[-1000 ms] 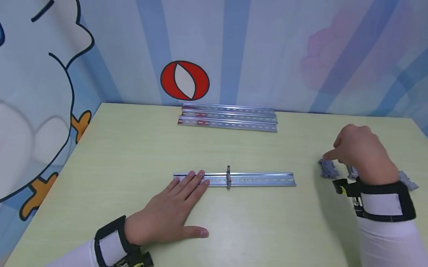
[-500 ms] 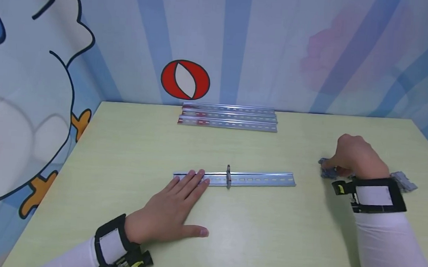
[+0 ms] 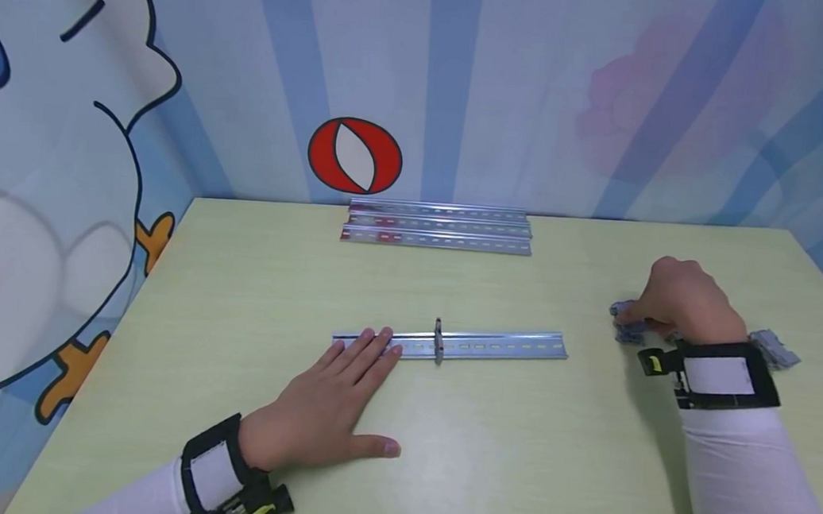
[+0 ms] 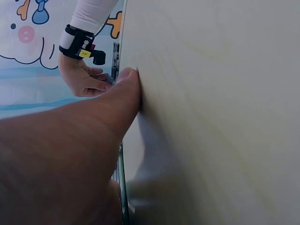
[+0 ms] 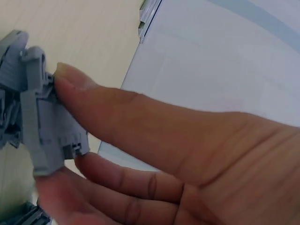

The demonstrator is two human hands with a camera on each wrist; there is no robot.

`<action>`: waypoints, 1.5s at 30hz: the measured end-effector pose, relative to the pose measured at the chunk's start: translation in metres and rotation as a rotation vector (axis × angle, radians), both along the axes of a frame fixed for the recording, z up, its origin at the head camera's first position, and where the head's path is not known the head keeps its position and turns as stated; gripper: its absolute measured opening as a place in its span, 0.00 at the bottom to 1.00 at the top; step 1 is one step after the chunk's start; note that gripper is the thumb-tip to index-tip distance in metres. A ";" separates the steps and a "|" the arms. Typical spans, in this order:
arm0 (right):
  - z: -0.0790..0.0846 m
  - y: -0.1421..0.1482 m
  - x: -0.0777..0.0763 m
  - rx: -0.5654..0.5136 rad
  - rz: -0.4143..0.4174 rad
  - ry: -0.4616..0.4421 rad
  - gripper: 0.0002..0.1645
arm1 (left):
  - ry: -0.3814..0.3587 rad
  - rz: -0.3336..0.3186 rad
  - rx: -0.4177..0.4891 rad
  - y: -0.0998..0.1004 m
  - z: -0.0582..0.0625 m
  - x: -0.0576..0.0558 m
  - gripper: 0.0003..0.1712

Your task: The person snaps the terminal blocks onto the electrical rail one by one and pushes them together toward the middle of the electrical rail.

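A slotted metal DIN rail (image 3: 506,345) lies crosswise on the table, with a thin grey piece (image 3: 439,343) standing upright across its middle. My left hand (image 3: 318,414) rests flat over the rail's left end, fingers straight and thumb spread on the tabletop. Off to the right, my right hand (image 3: 691,300) pinches a grey plastic terminal block (image 5: 49,124) between thumb and fingers. In the right wrist view more grey blocks (image 5: 11,61) sit right beside the pinched one. The palm side of the left hand is hidden.
Several more DIN rails (image 3: 437,240) lie side by side at the table's back edge, near the printed wall. Another grey terminal block (image 3: 775,349) lies to the right of my right wrist. The table (image 3: 512,455) has a wood-grain top.
My right hand has come down a little onto the grey terminal blocks, and its thumb and fingers have closed on one. The left hand stays on the rail.
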State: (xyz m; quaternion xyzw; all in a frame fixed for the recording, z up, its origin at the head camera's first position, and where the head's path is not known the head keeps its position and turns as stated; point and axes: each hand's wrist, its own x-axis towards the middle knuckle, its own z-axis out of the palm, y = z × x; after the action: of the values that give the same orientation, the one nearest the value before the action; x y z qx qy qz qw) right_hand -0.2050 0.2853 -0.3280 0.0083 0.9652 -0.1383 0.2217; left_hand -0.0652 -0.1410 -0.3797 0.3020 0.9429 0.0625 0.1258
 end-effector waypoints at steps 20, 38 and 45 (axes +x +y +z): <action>0.008 -0.019 0.003 -0.113 0.139 0.021 0.09 | 0.023 -0.011 0.002 -0.001 -0.002 0.000 0.62; 0.017 -0.063 0.019 -0.209 0.188 -0.147 0.10 | 0.015 -0.005 -0.017 0.000 -0.002 0.000 0.62; 0.009 -0.072 0.019 -0.223 0.161 -0.196 0.10 | 0.014 -0.006 -0.014 0.000 0.000 0.000 0.62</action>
State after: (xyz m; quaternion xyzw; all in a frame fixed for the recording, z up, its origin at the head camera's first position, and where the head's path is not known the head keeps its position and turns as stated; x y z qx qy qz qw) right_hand -0.1858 0.2130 -0.3191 -0.0801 0.9152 -0.2247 0.3248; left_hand -0.0652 -0.1411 -0.3799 0.3046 0.9432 0.0534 0.1216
